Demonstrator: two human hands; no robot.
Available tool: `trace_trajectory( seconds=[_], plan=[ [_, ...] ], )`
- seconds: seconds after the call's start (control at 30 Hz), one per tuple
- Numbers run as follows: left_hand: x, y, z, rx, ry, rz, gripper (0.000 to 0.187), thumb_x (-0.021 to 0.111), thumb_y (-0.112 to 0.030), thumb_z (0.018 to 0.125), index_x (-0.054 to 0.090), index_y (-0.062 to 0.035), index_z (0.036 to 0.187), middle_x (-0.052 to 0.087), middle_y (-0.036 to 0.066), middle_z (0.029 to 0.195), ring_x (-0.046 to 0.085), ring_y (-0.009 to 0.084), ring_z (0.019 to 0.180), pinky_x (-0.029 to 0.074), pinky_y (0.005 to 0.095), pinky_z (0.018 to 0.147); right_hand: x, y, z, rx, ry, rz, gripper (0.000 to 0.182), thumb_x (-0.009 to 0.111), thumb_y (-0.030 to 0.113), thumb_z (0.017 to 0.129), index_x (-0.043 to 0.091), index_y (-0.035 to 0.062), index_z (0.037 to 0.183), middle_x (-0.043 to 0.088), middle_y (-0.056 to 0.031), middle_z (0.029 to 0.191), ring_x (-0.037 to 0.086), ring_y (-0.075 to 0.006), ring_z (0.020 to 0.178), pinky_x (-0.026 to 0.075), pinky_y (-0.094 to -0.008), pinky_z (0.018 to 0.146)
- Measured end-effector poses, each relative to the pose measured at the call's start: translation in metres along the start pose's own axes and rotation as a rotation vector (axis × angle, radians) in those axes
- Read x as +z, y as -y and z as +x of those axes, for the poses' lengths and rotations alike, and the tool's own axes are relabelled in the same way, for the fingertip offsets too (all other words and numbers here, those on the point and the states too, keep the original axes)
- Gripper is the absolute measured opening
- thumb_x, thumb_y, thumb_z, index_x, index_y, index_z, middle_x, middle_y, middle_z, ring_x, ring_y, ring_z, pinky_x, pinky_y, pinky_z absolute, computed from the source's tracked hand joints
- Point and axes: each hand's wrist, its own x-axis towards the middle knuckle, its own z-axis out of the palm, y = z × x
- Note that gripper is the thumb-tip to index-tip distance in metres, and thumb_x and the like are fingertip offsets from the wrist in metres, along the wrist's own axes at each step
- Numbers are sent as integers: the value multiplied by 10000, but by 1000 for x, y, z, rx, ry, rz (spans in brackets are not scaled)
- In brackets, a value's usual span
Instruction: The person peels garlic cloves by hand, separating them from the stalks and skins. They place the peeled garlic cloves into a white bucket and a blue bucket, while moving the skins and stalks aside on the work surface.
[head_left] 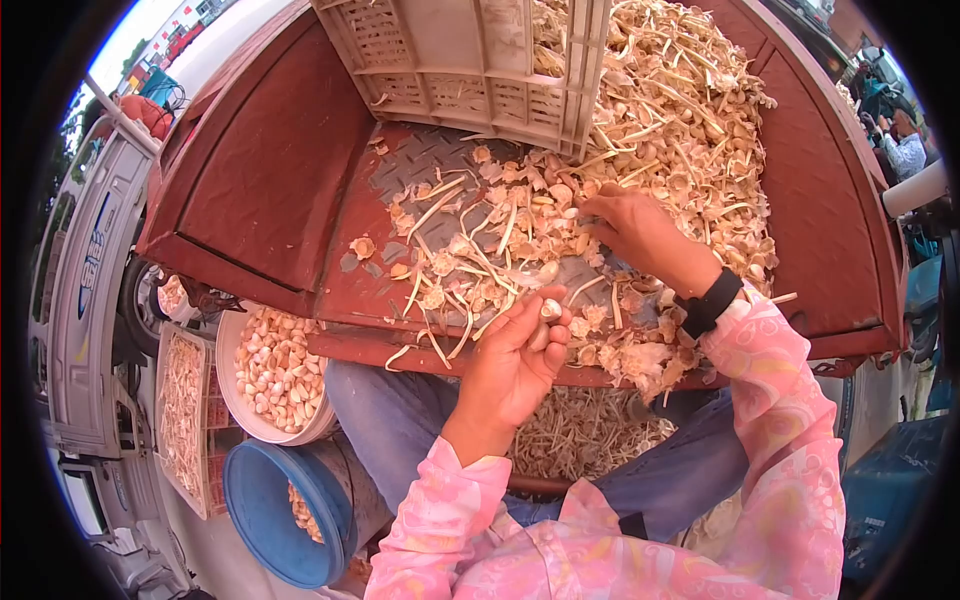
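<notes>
My left hand [513,362] is curled, palm up, around garlic cloves [549,311] that show between the thumb and fingers. Further up and to the right, my right hand [645,232] reaches down into the loose garlic on the red truck bed [345,285]. Its fingers are drawn together at the edge of the pile, beside some pale cloves [561,193]; what they pinch, if anything, is hidden. Between the hands lie dry stalks and papery garlic skins [470,270].
A plastic crate [575,95] stands tilted at the back, next to a large heap of garlic [690,110]. At lower left are a white bucket of cloves [228,370], a blue bucket [265,520] and a filled crate [212,440]. People and vehicles are beyond.
</notes>
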Motion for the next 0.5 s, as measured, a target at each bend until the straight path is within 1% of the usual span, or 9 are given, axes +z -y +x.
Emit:
trace_trajectory(
  seconds=[0.07, 0.1, 0.13, 0.23, 0.27, 0.37, 0.4, 0.5],
  plan=[
    [-4, -3, 0, 6, 16, -59, 317, 470, -134, 955, 448, 24, 1229, 532, 134, 971, 556, 149, 802, 538, 209, 663, 5, 4, 4, 30, 137, -126, 84, 566, 46, 770, 594, 12, 842, 594, -169, 841, 601, -348, 784, 475, -426, 666],
    [-5, -4, -1, 14, 21, -58, 314, 469, -136, 956, 450, 23, 1226, 532, 133, 970, 556, 148, 802, 538, 209, 663, 7, 7, 6, 41, 206, -190, 97, 557, 44, 759, 600, 17, 842, 587, -173, 854, 594, -358, 791, 471, -431, 673],
    [-6, -4, -2, 18, 27, -58, 311, 467, -138, 957, 453, 22, 1223, 532, 132, 969, 556, 148, 803, 538, 210, 664, 4, 12, 3, 49, 239, -217, 98, 543, 18, 731, 561, 14, 827, 575, -167, 822, 592, -361, 780, 469, -422, 668],
    [-7, -3, -5, 13, 30, -65, 304, 460, -142, 961, 458, 22, 1217, 530, 128, 963, 550, 147, 796, 533, 210, 659, -1, 15, -14, 49, 191, -126, 161, 552, 20, 709, 530, 3, 868, 562, -164, 802, 586, -367, 749, 467, -427, 655],
    [-8, -1, -5, 8, 31, -74, 303, 458, -143, 962, 458, 22, 1216, 527, 127, 962, 547, 148, 793, 532, 211, 656, 0, 10, -20, -8, 172, -143, 131, 559, 34, 767, 510, 26, 888, 586, -105, 799, 611, -277, 702, 474, -371, 617],
    [-9, 0, -7, -18, 46, -100, 297, 455, -154, 963, 468, 20, 1203, 510, 123, 949, 526, 149, 775, 526, 211, 633, -4, 20, -31, 498, 197, 869, 70, 566, 74, 842, 508, 51, 876, 598, -34, 810, 614, -156, 697, 476, -296, 611],
    [-9, 0, -9, -30, 54, -109, 296, 454, -160, 963, 473, 19, 1197, 504, 121, 944, 517, 148, 767, 524, 211, 622, -10, 27, -35, 568, 130, 1107, 72, 561, 90, 884, 538, 53, 942, 603, -3, 840, 608, -78, 732, 479, -213, 614],
    [-9, -6, -20, -12, 68, -125, 324, 462, -227, 965, 512, 21, 1169, 548, 94, 918, 527, 134, 733, 497, 205, 590, -18, 29, -44, 650, 207, 1487, 154, 576, 70, 864, 569, 30, 1013, 596, -3, 862, 613, -83, 749, 519, -215, 676]
  ],
)
